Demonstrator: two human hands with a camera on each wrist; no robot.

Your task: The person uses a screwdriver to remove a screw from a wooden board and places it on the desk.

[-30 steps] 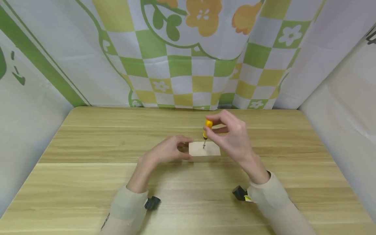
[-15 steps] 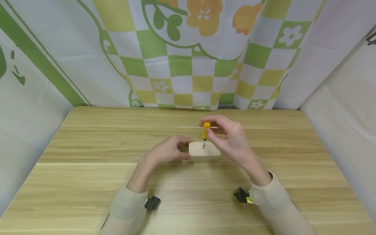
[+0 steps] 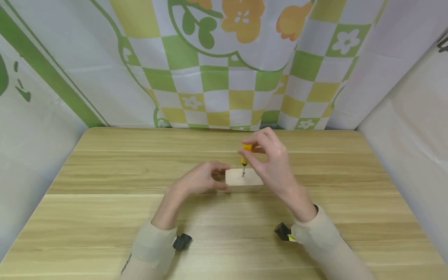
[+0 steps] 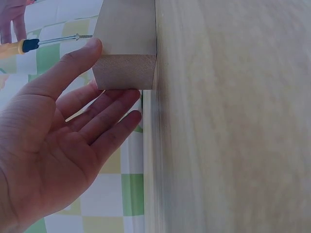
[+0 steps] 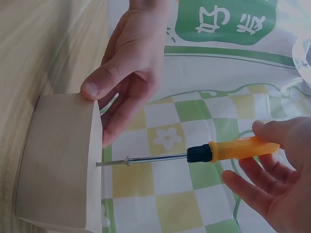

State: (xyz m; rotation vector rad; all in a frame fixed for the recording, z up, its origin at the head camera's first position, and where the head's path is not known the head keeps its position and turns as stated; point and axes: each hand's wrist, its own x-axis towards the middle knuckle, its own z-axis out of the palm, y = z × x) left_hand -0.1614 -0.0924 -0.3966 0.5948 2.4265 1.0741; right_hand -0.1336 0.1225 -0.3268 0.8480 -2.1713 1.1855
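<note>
Right wrist view shows me white Chinese characters [image 5: 214, 18] on cloth [image 5: 194, 131]; the right hand [image 3: 273, 163] pinches a yellow screwdriver [image 5: 201, 153] against a screw [image 5: 112, 163], left hand [image 3: 197, 179] grips wooden block [image 5: 56, 160].

The left wrist view's top edge cuts off the block [image 4: 126, 36].

left hand [image 3: 197, 179] lower, gripping | right hand [image 3: 274, 161] higher, pinching | forearms [image 3: 330, 243] angled inward

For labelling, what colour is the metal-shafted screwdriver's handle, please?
Yellow-orange handle, clearest in right wrist view.
</note>
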